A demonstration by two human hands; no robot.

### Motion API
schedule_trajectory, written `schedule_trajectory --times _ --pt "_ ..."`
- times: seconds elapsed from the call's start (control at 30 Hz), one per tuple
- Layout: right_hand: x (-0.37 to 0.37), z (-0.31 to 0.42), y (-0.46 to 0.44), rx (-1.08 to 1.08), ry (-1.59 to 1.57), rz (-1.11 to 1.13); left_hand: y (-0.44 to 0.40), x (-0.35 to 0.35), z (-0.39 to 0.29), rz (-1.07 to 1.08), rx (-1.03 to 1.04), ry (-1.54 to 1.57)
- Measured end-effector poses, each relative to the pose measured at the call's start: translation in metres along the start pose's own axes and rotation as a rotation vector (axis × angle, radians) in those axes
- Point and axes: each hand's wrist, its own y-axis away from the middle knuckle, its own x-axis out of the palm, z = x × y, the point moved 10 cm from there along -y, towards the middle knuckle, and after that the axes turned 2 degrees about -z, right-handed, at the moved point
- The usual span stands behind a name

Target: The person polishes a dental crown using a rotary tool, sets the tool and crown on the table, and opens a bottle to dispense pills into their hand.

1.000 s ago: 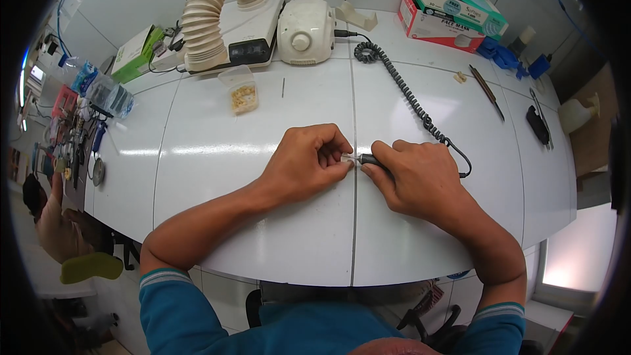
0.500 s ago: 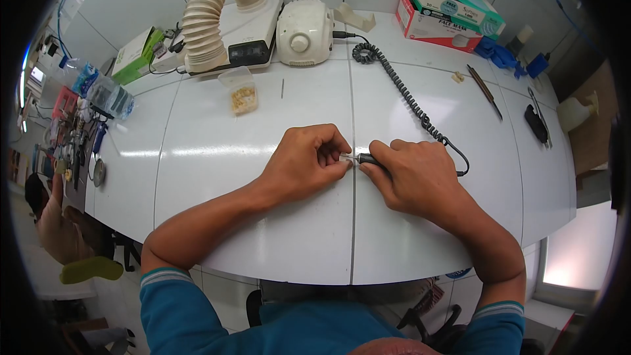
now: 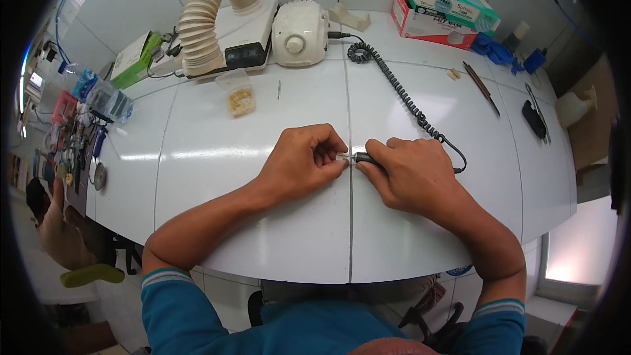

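Note:
My right hand (image 3: 417, 176) is closed around a black rotary handpiece (image 3: 368, 157), its thin metal bit pointing left. Between the thumb and fingertips of my left hand (image 3: 297, 161) is a small whitish piece (image 3: 341, 156), mostly hidden by the fingers. The bit's tip meets or nearly meets this piece; I cannot tell which. From the handpiece a coiled black cord (image 3: 397, 83) runs up to a white control unit (image 3: 299, 34) with a round knob. Several burs stand on top of that unit.
Left of the unit sits a white box with a ribbed hose (image 3: 200, 23). A small clear tub (image 3: 240, 100) of yellowish pieces and a loose bur (image 3: 279, 89) lie nearer. Mask boxes (image 3: 440, 16), a brown pen-like tool (image 3: 482, 89) and tweezers (image 3: 537, 113) are right. Another person (image 3: 62, 233) sits far left.
The view has shifted slightly, so the things on the table appear a little further left. Both hands keep the same hold, with the bit still at the small piece.

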Motion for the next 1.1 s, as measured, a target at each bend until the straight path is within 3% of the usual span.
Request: schedule_trajectory --times 1.1 --pt "-0.0031 -0.0033 0.0039 -0.007 -0.009 -0.024 0.0024 -0.0051 0.001 0.009 0.017 0.085"
